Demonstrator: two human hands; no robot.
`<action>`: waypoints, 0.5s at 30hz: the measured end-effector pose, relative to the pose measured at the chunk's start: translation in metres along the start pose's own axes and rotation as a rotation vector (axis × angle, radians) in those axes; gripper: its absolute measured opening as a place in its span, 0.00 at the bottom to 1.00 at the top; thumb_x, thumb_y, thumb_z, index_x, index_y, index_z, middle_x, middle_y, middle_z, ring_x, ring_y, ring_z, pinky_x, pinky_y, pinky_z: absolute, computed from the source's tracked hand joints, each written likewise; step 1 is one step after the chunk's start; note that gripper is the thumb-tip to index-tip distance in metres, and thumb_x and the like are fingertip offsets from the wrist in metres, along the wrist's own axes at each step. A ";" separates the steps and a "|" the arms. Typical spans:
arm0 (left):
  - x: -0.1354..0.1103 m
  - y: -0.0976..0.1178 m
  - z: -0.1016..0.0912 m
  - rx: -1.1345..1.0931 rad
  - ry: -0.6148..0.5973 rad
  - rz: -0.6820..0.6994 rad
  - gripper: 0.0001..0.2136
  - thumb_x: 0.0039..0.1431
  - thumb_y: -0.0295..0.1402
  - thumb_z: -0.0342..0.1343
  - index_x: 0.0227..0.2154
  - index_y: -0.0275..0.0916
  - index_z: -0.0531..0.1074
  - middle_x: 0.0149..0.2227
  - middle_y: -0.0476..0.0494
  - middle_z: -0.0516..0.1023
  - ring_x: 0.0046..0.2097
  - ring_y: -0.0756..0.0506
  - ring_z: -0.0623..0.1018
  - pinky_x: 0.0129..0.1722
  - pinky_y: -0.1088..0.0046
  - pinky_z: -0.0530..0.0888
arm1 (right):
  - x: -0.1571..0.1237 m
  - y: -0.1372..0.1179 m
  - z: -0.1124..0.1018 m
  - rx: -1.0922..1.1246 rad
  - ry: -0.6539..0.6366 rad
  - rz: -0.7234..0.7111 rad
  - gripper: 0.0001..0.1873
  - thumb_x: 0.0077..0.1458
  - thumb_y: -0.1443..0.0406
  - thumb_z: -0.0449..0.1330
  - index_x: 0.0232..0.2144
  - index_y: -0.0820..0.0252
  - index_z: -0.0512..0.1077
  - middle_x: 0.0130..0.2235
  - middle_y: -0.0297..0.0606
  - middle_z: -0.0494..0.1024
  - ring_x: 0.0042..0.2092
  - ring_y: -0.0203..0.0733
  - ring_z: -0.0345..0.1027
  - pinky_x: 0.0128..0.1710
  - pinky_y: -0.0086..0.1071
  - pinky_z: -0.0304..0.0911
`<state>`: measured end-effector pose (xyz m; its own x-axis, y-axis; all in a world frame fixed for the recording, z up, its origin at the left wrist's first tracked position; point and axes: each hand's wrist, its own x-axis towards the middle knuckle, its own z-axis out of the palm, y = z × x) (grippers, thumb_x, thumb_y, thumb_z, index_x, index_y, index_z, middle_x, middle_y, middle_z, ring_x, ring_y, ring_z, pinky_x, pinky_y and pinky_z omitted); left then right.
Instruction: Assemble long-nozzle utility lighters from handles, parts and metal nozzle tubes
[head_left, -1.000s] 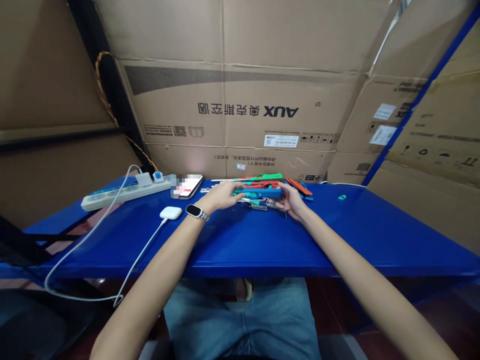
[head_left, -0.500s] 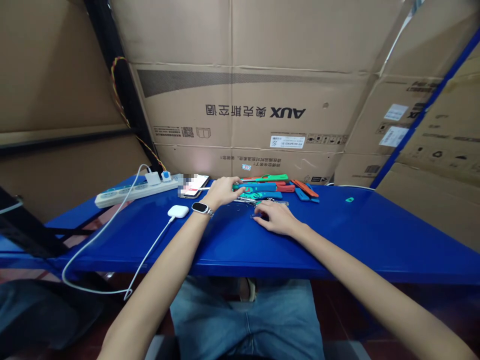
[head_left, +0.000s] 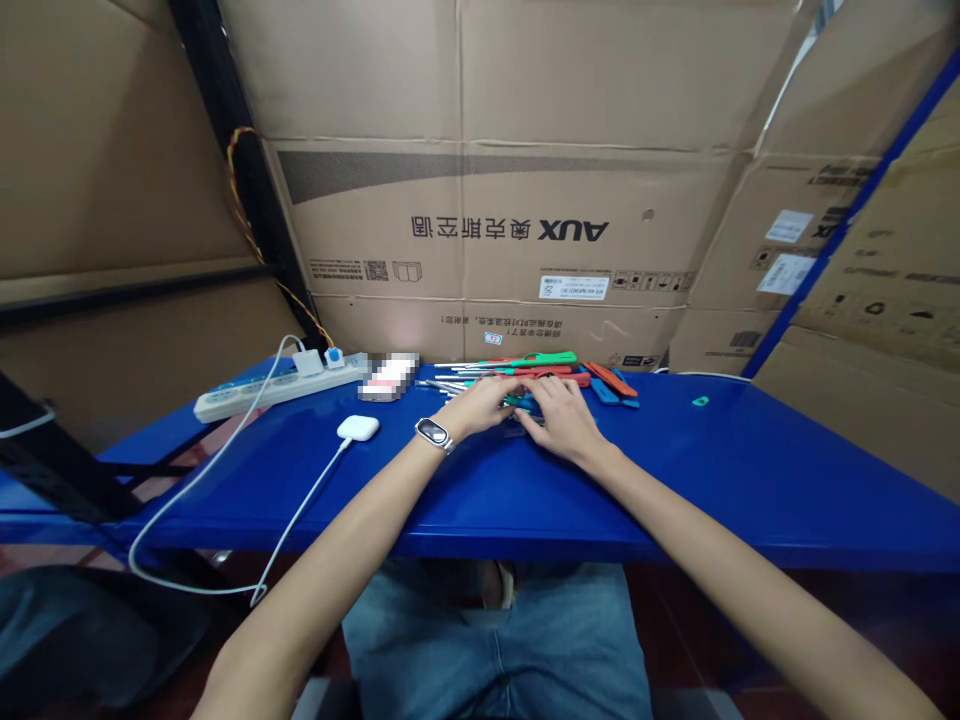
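Observation:
At the back of the blue table, my left hand (head_left: 487,403) and my right hand (head_left: 561,418) are close together, fingers bent inward and closed. Small green parts (head_left: 521,402) show between the fingertips, but what each hand grips is mostly hidden. Just behind the hands lies a pile of long-nosed lighters with thin metal rods pointing left, among them a green lighter (head_left: 555,358) and a red lighter (head_left: 574,379). Flat blue handle pieces (head_left: 606,394) and orange handle pieces (head_left: 611,377) lie right of the pile.
A phone (head_left: 388,378) lies left of the pile, near a white power strip (head_left: 247,394). A white earbud case (head_left: 358,428) is joined to a white cable (head_left: 304,510). One small green piece (head_left: 700,401) lies on the blue table (head_left: 720,480) to the right. Cardboard (head_left: 465,80) walls the back.
My left hand has moved right and toward me, away from the blue lighter it was at, and now meets my right hand. The metal rods on the left have come into sight.

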<state>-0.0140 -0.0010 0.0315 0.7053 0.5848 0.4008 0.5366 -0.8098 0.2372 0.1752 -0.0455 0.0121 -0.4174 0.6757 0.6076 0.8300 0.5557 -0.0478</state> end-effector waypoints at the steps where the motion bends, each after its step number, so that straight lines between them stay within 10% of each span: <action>1: 0.001 0.001 0.001 -0.020 0.005 0.020 0.18 0.59 0.22 0.54 0.53 0.37 0.70 0.51 0.41 0.78 0.53 0.44 0.76 0.52 0.69 0.71 | 0.001 0.001 0.001 0.002 -0.030 0.011 0.23 0.63 0.59 0.55 0.58 0.61 0.66 0.52 0.51 0.76 0.52 0.54 0.66 0.50 0.43 0.54; 15: -0.009 -0.005 -0.027 0.401 0.080 0.002 0.12 0.68 0.38 0.51 0.45 0.43 0.78 0.40 0.43 0.79 0.44 0.43 0.73 0.44 0.65 0.60 | 0.001 -0.002 -0.001 -0.036 -0.069 0.017 0.17 0.68 0.60 0.47 0.42 0.61 0.73 0.41 0.47 0.78 0.44 0.49 0.69 0.44 0.38 0.57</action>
<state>-0.0356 -0.0031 0.0512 0.6768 0.5651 0.4718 0.6847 -0.7187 -0.1214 0.1736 -0.0461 0.0134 -0.4263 0.7175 0.5509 0.8497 0.5266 -0.0283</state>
